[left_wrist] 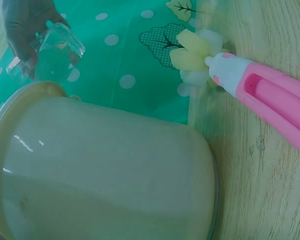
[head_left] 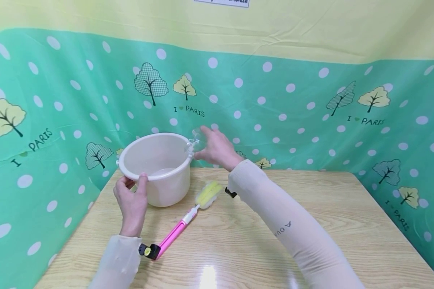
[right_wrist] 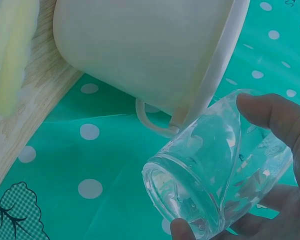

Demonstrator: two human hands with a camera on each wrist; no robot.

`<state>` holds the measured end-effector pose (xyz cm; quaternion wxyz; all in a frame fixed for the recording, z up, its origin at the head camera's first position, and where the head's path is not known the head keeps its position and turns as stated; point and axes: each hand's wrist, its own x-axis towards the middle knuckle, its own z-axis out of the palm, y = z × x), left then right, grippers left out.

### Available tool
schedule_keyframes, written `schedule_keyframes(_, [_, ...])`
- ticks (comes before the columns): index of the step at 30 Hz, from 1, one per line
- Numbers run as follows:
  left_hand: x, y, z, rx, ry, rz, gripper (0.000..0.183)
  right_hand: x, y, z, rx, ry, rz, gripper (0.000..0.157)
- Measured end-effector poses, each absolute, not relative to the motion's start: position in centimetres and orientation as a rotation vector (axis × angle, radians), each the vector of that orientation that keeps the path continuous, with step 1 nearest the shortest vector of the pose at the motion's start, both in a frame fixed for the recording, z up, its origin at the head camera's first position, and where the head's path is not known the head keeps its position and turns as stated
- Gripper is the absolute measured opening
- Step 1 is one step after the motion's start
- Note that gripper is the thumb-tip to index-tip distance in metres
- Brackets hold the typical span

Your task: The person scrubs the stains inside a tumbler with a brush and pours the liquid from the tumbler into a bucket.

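Observation:
A cream plastic bucket [head_left: 168, 188] stands at the back left of the wooden table, with a little liquid apparently at its bottom. My left hand [head_left: 133, 202] grips its near rim, the thumb on top and the fingers beside the outer wall. In my right hand [head_left: 218, 148] is a clear glass [right_wrist: 205, 155], held tilted at the bucket's right rim, thumb and fingers around its side. The right wrist view shows the bucket's handle [right_wrist: 152, 122] close to the glass. Between the arms lies a pink-handled sponge brush [head_left: 175, 233] with a yellow and white head.
A green and yellow printed cloth [head_left: 275, 100] hangs behind the table [head_left: 311, 208] and along both sides. The bucket is close to the cloth at the back left. My right forearm crosses above the tabletop.

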<state>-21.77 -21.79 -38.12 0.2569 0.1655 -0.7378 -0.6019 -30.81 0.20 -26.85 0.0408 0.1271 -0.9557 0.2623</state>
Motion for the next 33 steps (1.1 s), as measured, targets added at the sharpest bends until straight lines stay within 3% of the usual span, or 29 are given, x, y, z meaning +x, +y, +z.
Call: schedule_keyframes(33, [-21.69,-21.77,-38.33,0.431,-1.998,-1.623,0.063,-30.73,-0.26,-26.62,0.375,-2.949,0.713,0.101])
